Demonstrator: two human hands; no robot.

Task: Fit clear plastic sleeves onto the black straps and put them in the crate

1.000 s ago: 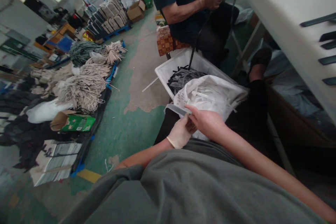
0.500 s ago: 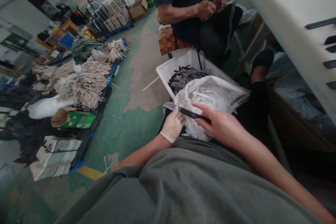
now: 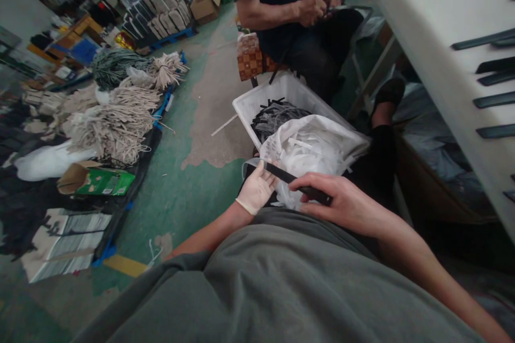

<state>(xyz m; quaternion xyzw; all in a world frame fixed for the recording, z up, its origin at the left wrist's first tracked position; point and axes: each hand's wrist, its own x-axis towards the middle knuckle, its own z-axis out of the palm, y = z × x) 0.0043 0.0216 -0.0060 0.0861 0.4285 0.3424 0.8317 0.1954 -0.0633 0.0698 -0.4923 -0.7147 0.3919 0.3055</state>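
A flat black strip (image 3: pixel 282 173) stretches between my two hands over my lap. Gloved in pale white, my left hand (image 3: pixel 257 188) pinches its left part between thumb and fingers. A clear, film-like band (image 3: pixel 248 164) curls out past that thumb. My bare right hand (image 3: pixel 344 195) grips the strip near its other end, whose dark tip shows below the fingers. Just beyond my hands, an open white bag (image 3: pixel 306 128) of translucent white scraps sits in a white crate (image 3: pixel 242 111), beside a heap of dark strips (image 3: pixel 277 116).
Across the crate sits a co-worker (image 3: pixel 281 16), both hands on a thin strip. To the right is a white table (image 3: pixel 426 5) bearing several black strips (image 3: pixel 501 99). Bundled cords (image 3: pixel 120 123), a green carton (image 3: pixel 107 181) and stacked goods lie on pallets at left.
My right hand has shifted along the strip, baring its dark end below the fingers. My left hand keeps its pinch. The whole view has swung slightly, moving surroundings left.
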